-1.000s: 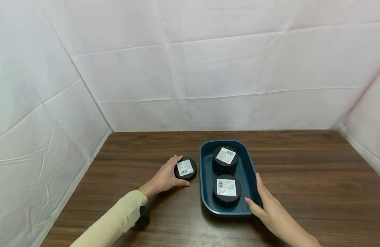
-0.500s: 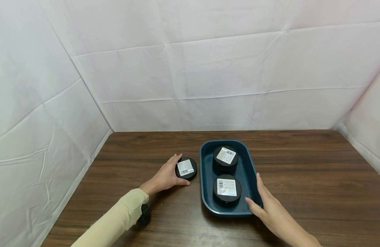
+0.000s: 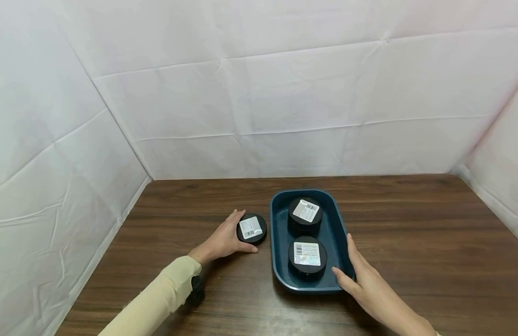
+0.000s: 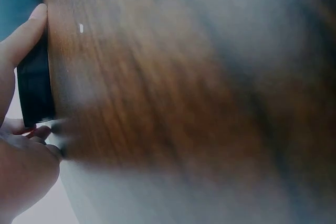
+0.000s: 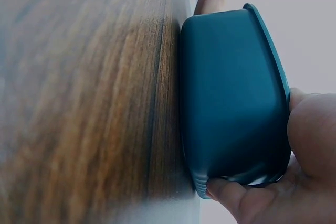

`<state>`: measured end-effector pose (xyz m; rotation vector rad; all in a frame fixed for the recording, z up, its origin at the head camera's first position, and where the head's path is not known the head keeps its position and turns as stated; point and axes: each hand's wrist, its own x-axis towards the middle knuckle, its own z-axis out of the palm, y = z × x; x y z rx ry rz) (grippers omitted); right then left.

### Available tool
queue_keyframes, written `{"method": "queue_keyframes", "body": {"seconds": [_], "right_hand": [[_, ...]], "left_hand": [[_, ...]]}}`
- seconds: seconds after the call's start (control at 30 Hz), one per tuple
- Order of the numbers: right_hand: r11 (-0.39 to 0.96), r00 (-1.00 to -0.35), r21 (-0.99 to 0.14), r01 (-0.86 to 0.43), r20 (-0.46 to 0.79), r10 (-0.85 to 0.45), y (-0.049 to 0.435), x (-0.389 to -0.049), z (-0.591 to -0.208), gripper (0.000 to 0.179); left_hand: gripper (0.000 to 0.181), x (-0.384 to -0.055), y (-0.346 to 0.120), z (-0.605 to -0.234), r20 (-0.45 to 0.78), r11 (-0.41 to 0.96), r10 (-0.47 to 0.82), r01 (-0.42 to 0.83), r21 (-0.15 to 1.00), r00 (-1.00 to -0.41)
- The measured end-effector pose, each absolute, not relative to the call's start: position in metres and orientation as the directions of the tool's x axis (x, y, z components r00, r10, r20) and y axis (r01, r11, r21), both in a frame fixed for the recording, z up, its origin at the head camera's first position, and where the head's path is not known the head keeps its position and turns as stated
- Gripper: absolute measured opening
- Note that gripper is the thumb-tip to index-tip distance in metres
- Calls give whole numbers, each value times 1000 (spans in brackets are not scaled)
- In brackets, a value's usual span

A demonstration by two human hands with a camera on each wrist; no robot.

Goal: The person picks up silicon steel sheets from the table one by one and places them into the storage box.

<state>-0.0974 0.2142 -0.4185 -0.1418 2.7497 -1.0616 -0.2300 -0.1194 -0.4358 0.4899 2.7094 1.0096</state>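
Left of the tray, my left hand (image 3: 225,239) holds a flat round black container (image 3: 253,229) with a white barcode label on top, thumb on the near side and fingers on the far side. The left wrist view shows the black container's side (image 4: 38,90) low against the table, beside the thumb. My right hand (image 3: 365,287) grips the right wall of a deep blue tray (image 3: 277,261). In the right wrist view the thumb is at the tray's rim and fingertips (image 5: 226,190) are low on its wall. Inside the tray are two round black labelled containers, one far (image 3: 305,226) and one near (image 3: 308,270).
The dark wooden table (image 3: 422,238) carries the tray near its middle. White cloth walls (image 3: 292,93) rise behind the table and on both sides. A dark wrist device (image 3: 196,289) sits under the left sleeve's cuff (image 3: 185,273).
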Motion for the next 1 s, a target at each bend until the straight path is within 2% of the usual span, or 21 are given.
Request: {"method": "queue_keyframes", "body": {"seconds": [0.7,1.0], "right_hand": [[735,-977,-678,-20,-143,-159,213,-99,-419,94],[733,-978,-680,-25,-135,-158,214,-98,-418,94]], "left_hand": [[89,-227,-121,-438,9,682,326,241,690,-945],[91,-226,-122,-438,24,676,311,239,697,-950]]}}
